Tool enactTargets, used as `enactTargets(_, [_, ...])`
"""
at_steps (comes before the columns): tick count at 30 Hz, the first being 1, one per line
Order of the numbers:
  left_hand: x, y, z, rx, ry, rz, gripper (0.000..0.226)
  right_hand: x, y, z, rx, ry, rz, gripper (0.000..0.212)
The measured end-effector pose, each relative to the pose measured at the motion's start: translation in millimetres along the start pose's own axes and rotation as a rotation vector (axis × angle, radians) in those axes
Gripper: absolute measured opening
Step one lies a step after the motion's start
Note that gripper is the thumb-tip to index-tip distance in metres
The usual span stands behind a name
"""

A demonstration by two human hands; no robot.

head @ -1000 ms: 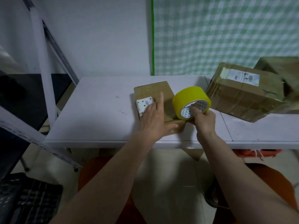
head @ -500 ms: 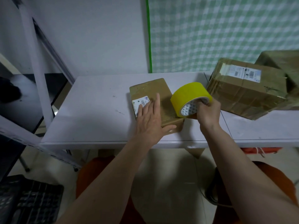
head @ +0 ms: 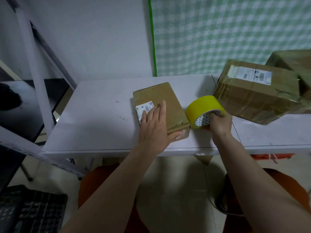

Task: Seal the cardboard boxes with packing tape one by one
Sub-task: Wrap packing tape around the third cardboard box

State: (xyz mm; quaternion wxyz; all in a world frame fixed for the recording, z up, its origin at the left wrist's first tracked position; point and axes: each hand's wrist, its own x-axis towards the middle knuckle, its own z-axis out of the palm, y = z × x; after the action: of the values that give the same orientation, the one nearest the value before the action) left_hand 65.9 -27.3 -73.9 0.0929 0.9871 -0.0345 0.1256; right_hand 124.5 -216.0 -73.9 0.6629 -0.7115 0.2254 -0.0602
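The left hand [head: 155, 128] lies flat and open on the small brown cardboard box [head: 165, 101]; the right hand [head: 219, 122] grasps the yellow roll of packing tape [head: 202, 107] beside it.

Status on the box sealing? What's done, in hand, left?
Done: nothing clearly; no yellow tape shows on any box. In hand: left hand lies flat on the small cardboard box, pinning it to the white table, while the right hand grips the yellow packing tape roll beside its right end. Left: taping this box, then the larger labelled box and another behind it.
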Motion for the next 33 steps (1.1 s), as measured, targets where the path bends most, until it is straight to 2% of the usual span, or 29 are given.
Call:
enactTargets(9, [-0.9,-2.3,0.8,-0.013,0.007,-0.007,0.114,-3.0,11.2,2.0,0.009,0.005,0.084,0.009])
enactTargets(13, [-3.6,-4.8,-1.3,-0.077,0.034,-0.030,0.115,-17.6,8.7,10.5,0.260,-0.003,0.284,0.021])
enactTargets(17, [-7.1,-11.6,-4.2,-0.123,0.044,-0.058,0.114,-39.1,2.4,21.3,0.415,-0.167,0.374,0.027])
enactTargets(20, [-11.0,-16.5,-8.1,-0.223,0.059,-0.102,0.113,-52.6,-4.5,26.7,0.448,-0.331,0.401,0.020])
enactTargets(24, [-18.8,-23.8,-16.4,-0.362,0.090,-0.147,0.108,-65.5,-22.8,34.5,0.380,-0.371,0.229,0.018])
enactTargets(27, [-18.3,-22.8,-27.2,-0.510,0.079,-0.194,0.109,-77.1,-40.5,40.0,0.244,-0.339,0.088,0.007])
enactTargets(33, [-1.6,-13.7,-43.3,-0.699,0.139,-0.209,0.102,-95.5,-64.4,51.4,0.055,-0.283,-0.198,0.015])
